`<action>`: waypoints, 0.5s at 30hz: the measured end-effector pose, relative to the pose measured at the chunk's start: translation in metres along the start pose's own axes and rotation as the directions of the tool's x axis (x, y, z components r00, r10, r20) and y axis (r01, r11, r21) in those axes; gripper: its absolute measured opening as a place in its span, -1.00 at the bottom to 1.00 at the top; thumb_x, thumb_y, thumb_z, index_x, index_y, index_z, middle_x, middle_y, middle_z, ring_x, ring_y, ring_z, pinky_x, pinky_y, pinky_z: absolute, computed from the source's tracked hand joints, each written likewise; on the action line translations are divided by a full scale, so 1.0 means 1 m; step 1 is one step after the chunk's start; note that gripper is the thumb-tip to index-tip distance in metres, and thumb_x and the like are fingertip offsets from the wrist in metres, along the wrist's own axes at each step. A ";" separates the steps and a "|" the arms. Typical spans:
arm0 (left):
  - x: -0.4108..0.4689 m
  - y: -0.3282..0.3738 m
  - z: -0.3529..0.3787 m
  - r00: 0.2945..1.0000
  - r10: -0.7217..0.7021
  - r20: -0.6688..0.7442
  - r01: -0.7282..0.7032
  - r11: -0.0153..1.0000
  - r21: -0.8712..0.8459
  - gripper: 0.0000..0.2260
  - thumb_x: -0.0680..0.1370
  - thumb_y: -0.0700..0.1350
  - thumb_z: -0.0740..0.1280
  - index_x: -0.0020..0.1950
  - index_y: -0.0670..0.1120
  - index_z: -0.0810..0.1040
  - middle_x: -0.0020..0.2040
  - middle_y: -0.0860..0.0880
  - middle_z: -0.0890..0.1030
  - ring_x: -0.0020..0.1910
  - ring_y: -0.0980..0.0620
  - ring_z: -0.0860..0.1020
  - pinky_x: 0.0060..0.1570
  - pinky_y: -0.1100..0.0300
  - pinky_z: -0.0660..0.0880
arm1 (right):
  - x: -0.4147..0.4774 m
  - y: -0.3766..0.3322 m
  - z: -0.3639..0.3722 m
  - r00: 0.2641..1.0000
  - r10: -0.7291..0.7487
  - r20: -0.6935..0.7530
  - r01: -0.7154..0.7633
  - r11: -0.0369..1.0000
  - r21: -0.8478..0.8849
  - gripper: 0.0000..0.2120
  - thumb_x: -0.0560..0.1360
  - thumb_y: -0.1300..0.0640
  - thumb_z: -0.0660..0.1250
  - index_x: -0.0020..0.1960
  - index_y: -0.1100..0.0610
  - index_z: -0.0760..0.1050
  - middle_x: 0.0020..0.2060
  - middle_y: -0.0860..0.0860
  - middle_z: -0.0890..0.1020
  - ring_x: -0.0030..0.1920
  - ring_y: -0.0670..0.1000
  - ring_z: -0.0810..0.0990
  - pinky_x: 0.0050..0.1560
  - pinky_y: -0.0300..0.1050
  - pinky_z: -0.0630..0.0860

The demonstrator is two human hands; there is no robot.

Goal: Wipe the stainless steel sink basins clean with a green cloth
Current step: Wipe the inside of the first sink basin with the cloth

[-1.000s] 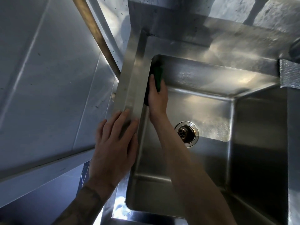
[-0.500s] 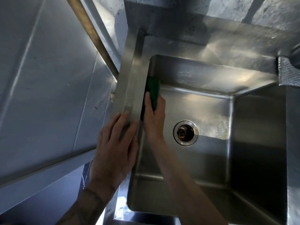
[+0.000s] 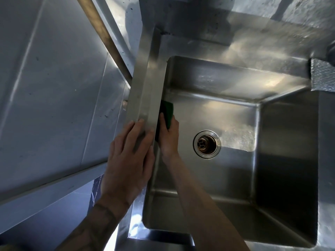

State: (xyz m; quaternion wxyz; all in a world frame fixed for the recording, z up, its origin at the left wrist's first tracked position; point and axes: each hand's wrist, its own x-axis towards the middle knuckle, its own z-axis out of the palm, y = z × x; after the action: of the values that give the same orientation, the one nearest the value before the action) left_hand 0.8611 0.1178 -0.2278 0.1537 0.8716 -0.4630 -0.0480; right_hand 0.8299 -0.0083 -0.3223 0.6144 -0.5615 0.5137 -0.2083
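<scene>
Stainless steel sink basin point(image 3: 226, 82), rectangular and deep, fills the centre and right of the head view. A round metal drain point(image 3: 207, 144) sits in the basin floor. Part of the floor beside the drain and the far wall catch bright light, while the right wall lies in shadow.

The green cloth point(image 3: 168, 113) is inside the basin, high on the left inner wall and just below the flat steel rim point(image 3: 145, 84). It touches that wall. Its upper end projects past the fingertips, and its lower part is hidden by the hand.

Right hand point(image 3: 169, 140): reaches down into the basin with its back towards the camera. It grips the green cloth, with one digit on the wall side and the rest of the hand on the drain side, and holds it against the left wall.

Left hand point(image 3: 130, 160): lies palm down on the flat steel rim, just beside the right hand. Its fingers are extended and close together, and it holds nothing. The left forearm bears a dark marking near the wrist.

Left of the sink stand grey panelled wall surfaces point(image 3: 54, 87), and a brown pipe point(image 3: 105, 37) runs diagonally down to the rim. A textured grey metal piece point(image 3: 322, 77) sits at the right edge.
</scene>
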 end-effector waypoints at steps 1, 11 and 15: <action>0.000 0.001 0.000 1.000 -0.003 0.003 0.003 1.000 -0.002 -0.62 0.73 -0.01 0.19 0.49 -0.15 0.49 0.55 -0.22 0.42 0.56 -0.25 0.35 0.42 -0.24 0.46 | 0.008 0.021 -0.002 1.000 0.026 0.012 -0.026 1.000 -0.017 -0.57 0.52 -0.38 0.23 0.11 -0.07 0.57 0.06 0.17 0.60 0.09 0.21 0.61 0.16 0.28 0.57; 0.001 0.003 -0.003 1.000 -0.013 0.009 0.013 1.000 -0.008 -0.65 0.72 -0.06 0.24 0.47 -0.16 0.52 0.54 -0.23 0.43 0.55 -0.26 0.37 0.41 -0.24 0.46 | -0.039 -0.018 -0.010 1.000 0.028 0.009 -0.028 0.999 0.038 -0.84 0.60 -0.21 0.29 0.06 -0.17 0.56 0.04 0.16 0.60 0.07 0.19 0.63 0.12 0.26 0.58; 0.002 0.004 -0.005 1.000 -0.016 0.009 0.017 1.000 -0.016 -0.65 0.70 -0.06 0.27 0.46 -0.16 0.53 0.54 -0.23 0.43 0.54 -0.26 0.37 0.41 -0.23 0.45 | -0.026 0.031 -0.010 0.982 0.188 0.028 -0.187 0.982 -0.009 -0.64 0.49 -0.33 0.27 0.01 -0.07 0.58 -0.01 0.20 0.63 0.00 0.25 0.65 0.04 0.32 0.60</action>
State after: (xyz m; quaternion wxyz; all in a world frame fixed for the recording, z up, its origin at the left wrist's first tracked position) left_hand 0.8603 0.1153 -0.2222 0.1581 0.8740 -0.4560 -0.0567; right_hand 0.8014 0.0171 -0.3382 0.6369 -0.5155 0.5560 -0.1397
